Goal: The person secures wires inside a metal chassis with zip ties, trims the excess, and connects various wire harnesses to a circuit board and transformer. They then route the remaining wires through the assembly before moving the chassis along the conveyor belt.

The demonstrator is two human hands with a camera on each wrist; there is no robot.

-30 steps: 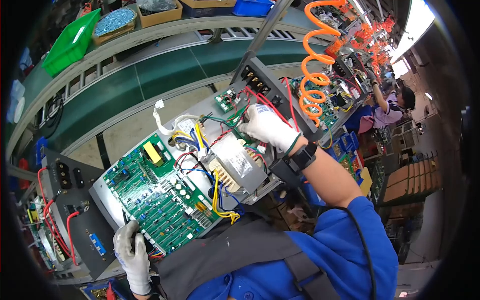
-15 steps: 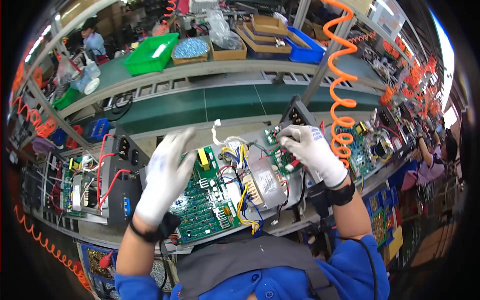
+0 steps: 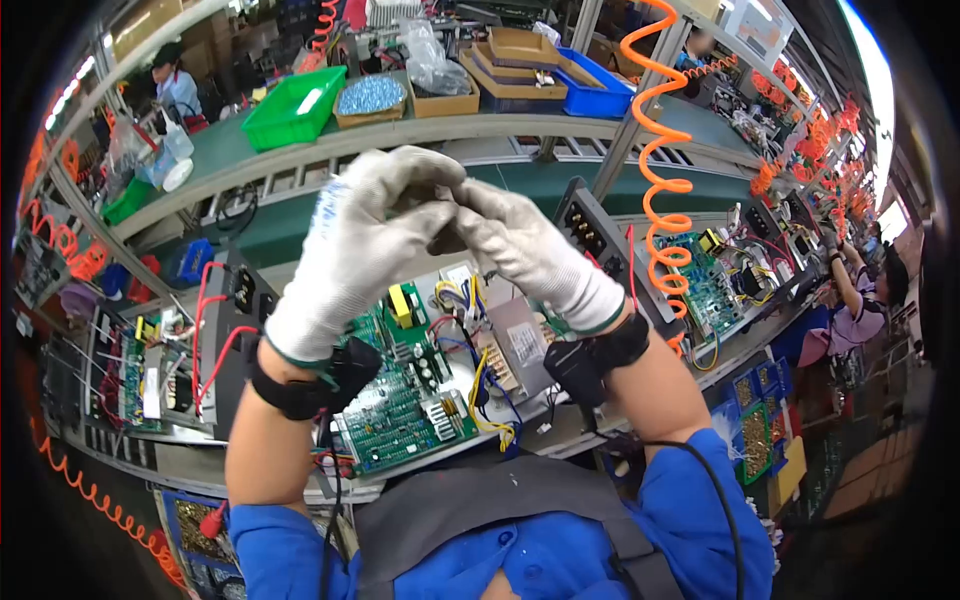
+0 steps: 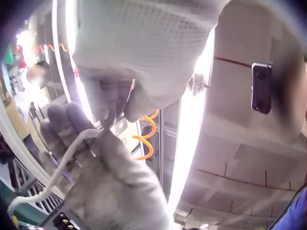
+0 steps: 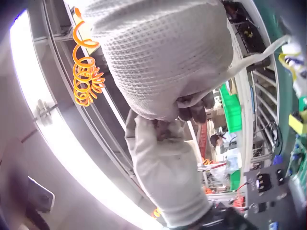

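Cable (image 4: 62,163) above factory workbench (image 3: 200,470)

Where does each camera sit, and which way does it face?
Head: on the head, facing forward and down at the board; shows the left hand, right hand and sleeves.
Left wrist: on that wrist, facing the meeting fingers; its own hand looms at the top.
Right wrist: the same from the other side.
The wrist views share both hands, the white cable and lamp.
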